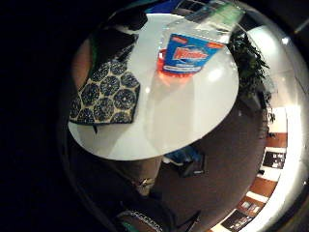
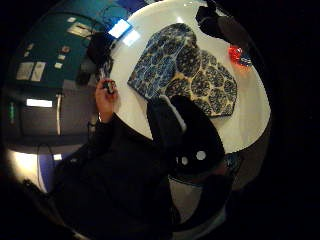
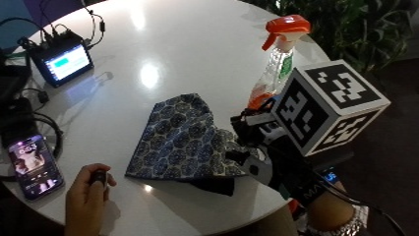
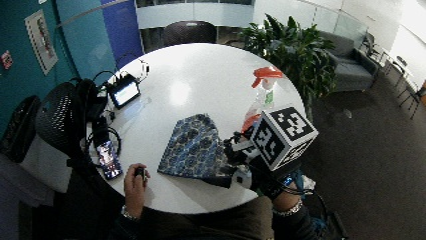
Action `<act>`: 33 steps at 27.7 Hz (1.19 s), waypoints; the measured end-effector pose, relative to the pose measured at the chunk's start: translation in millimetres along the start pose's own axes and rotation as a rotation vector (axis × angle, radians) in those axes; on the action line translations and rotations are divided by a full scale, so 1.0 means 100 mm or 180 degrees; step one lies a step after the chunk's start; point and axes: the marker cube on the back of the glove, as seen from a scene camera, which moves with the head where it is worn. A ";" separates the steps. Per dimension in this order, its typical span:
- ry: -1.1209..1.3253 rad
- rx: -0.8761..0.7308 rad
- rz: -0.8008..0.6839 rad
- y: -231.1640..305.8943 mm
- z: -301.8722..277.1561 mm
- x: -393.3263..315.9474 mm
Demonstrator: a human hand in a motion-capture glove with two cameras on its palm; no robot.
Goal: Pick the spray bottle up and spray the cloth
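Black-gloved right hand (image 3: 262,147) over the near right part of the round white table (image 3: 183,54), above the near right corner of the cloth (image 3: 180,140); fingers not clearly readable in any view, so cannot tell whether spread or curled. No visible contact with the spray bottle (image 3: 278,59). Bare left hand (image 3: 88,194) at the near left table edge, fingers curled round a small dark object (image 3: 100,177).

Spray bottle upright on the table, just beyond the gloved hand, near the right-hand table edge. Long axis vertical; orange trigger head on top, nozzle pointing left toward the table centre in the outside view. Clear body, orange-red liquid low in it, blue label visible in the little-finger palm view (image 1: 190,53).

Cloth: blue with pale roundel pattern, lying flat between the two hands, roughly triangular, narrow end pointing away from the person, broad edge toward the near table edge. Dark underside folded out at its near right corner.

Further out: phone (image 3: 36,164) with lit screen at the left edge, small lit monitor (image 3: 64,61) with cables at far left, leafy plant (image 4: 293,45) beyond the table on the right
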 end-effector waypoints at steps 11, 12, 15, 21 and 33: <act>0.0083 0.0424 0.0762 -0.43 -0.21 0.51; 0.0106 0.0457 0.0825 -0.46 -0.23 0.55; 0.0167 0.0574 0.1026 -0.57 -0.29 0.69; 0.0067 0.1014 0.1284 -0.78 -0.36 0.90; -0.0318 0.1400 0.1735 -0.89 -0.12 0.93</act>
